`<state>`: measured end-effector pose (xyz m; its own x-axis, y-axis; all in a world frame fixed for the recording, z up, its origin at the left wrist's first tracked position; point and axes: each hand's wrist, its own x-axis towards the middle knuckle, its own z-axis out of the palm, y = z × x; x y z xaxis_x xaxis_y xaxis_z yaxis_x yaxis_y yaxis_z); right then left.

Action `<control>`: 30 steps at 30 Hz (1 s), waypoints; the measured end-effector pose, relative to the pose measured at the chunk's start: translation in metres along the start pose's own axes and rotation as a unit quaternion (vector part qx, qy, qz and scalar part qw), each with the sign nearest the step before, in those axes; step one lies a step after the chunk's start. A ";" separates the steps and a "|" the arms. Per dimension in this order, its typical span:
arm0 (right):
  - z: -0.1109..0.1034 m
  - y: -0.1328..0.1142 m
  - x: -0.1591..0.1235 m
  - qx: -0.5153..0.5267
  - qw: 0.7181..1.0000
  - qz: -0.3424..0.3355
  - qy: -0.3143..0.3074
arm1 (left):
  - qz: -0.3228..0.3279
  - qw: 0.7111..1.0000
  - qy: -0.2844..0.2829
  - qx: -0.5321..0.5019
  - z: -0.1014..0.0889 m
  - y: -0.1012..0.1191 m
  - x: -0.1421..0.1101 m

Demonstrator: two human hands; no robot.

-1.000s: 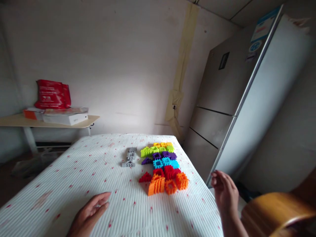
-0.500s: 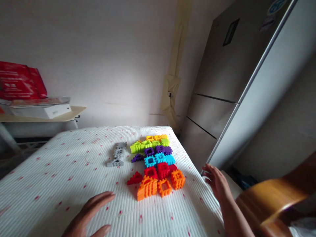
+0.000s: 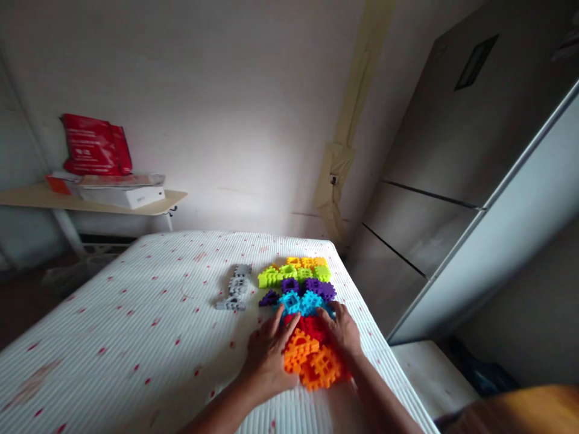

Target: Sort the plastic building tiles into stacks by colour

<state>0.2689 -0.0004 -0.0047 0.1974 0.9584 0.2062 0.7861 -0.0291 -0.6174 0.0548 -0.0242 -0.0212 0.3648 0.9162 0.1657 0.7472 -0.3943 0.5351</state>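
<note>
Toy building blocks with notched edges lie in colour rows on the quilted cover. My left hand point(image 3: 270, 352) rests against the left side of the orange blocks point(image 3: 320, 366), fingers spread and thumb low beside them. On the other side, my right hand point(image 3: 342, 330) reaches over the right edge of the red blocks point(image 3: 313, 327), its fingertips at the light blue blocks point(image 3: 311, 302). Both hands are open, framing the orange and red blocks, which are partly hidden. Farther back lie purple blocks point(image 3: 289, 286), lime green blocks point(image 3: 270, 276) and yellow blocks point(image 3: 307, 262).
Grey blocks point(image 3: 239, 286) form a separate column to the left. A white quilted cover point(image 3: 149, 313) with red marks spreads underneath. At the back left, a side table point(image 3: 174, 202) bears a white box point(image 3: 131, 196) and a red bag point(image 3: 93, 144). A tall grey cabinet point(image 3: 420, 157) stands at the right.
Both hands have come inward from either side to the blocks. The orange and red blocks are pushed closer together. My view has turned slightly left.
</note>
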 end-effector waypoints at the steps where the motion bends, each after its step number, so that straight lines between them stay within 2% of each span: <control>1: 0.002 -0.003 -0.001 0.002 1.000 0.003 -0.002 | -0.008 1.000 0.001 0.003 -0.001 0.000 0.002; 5: 0.009 -0.009 -0.002 0.061 0.998 0.019 -0.007 | -0.008 1.000 0.004 -0.003 -0.005 -0.008 0.002; 8: 0.017 -0.012 -0.002 0.145 0.988 0.051 -0.004 | 0.000 0.999 0.030 -0.011 -0.007 -0.016 -0.004; 12: 0.030 -0.024 -0.003 0.276 0.957 0.088 -0.028 | -0.008 0.994 0.102 -0.049 -0.008 -0.028 -0.011; 15: 0.038 -0.040 -0.002 0.366 0.921 0.105 -0.077 | -0.016 0.985 0.126 -0.115 -0.013 -0.039 -0.010; 19: 0.045 -0.060 0.000 0.464 0.866 0.099 -0.158 | -0.032 0.966 0.091 -0.241 -0.027 -0.054 -0.004; 23: 0.050 -0.075 0.002 0.489 0.840 0.072 -0.223 | -0.070 0.926 0.021 -0.369 -0.034 -0.062 0.000; 27: 0.052 -0.091 0.000 0.484 0.837 0.067 -0.246 | -0.072 0.880 -0.010 -0.470 -0.040 -0.060 -0.001; 30: 0.054 -0.107 -0.003 0.476 0.838 0.068 -0.256 | -0.069 0.880 -0.006 -0.469 -0.052 -0.056 -0.004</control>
<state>0.1525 0.0155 0.0204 -0.2227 0.9678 -0.1176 -0.0956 -0.1417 -0.9853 -0.0172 -0.0019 -0.0082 0.3168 0.9477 0.0386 -0.0005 -0.0405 0.9992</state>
